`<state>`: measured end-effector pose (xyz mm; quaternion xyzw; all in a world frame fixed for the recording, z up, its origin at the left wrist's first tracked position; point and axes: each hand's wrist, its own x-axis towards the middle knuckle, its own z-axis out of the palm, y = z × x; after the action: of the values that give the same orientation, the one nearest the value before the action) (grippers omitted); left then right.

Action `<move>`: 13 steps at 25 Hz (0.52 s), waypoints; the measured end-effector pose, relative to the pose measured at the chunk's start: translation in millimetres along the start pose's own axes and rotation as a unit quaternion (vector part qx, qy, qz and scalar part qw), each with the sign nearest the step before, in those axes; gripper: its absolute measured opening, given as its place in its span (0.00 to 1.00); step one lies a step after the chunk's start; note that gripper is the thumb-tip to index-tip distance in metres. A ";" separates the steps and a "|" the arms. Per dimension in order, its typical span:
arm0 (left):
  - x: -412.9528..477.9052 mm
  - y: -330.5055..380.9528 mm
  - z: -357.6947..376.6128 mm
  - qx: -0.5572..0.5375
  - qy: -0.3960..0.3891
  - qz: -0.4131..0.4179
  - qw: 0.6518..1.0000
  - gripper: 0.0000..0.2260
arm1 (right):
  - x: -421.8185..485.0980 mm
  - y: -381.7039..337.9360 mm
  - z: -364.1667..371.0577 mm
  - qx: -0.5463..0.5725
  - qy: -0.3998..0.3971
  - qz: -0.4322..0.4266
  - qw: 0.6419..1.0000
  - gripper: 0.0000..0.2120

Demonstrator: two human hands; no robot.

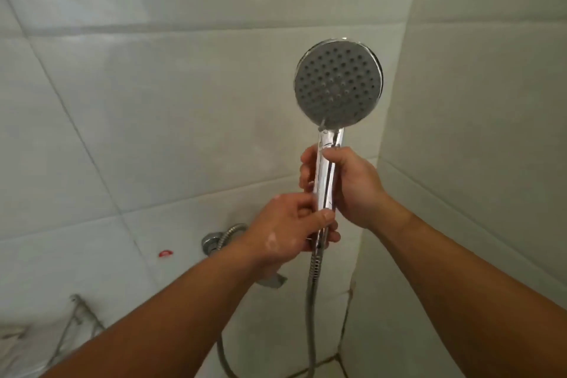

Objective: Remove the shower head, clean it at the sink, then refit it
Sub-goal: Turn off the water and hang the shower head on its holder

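A chrome shower head [337,83] with a round grey nozzle face points toward me, held upright in front of the tiled corner. My right hand [352,184] wraps the upper part of its shiny handle. My left hand [288,230] pinches the handle's bottom end, where the ribbed metal hose [311,301] joins it. The hose hangs down from there, loops low and rises to the wall fitting. The joint itself is mostly hidden by my left fingers.
A chrome mixer tap [211,242] sits on the wall behind my left wrist, with a red marker [165,253] beside it. A metal wire rack [76,313] stands at the lower left. White tiled walls meet in a corner at the right.
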<state>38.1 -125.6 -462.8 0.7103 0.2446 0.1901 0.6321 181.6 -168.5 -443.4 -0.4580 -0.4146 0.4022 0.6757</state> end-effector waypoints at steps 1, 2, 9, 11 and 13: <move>-0.3 17.5 -7.5 0.004 0.041 0.019 0.999 0.07 | 8.0 -21.0 6.9 -0.097 0.004 -0.015 0.995 0.12; -0.5 33.7 -15.1 0.010 0.072 0.035 0.997 0.07 | 14.1 -40.1 13.5 -0.201 0.000 -0.031 0.979 0.10; -12.9 135.8 -53.1 0.056 0.146 0.130 0.979 0.09 | 34.5 -152.1 63.2 -0.434 -0.033 -0.169 0.885 0.09; -12.8 170.4 -64.4 0.092 0.143 0.144 0.975 0.10 | 40.4 -186.2 75.0 -0.428 -0.043 -0.185 0.883 0.08; -14.1 207.2 -75.0 0.140 0.153 0.159 0.965 0.09 | 46.6 -220.4 86.1 -0.436 -0.050 -0.206 0.875 0.07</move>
<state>5.5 -90.4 -247.3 0.7839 0.2458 0.3585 0.4433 153.2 -157.5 -204.2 -0.5897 -0.6659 0.0553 0.4536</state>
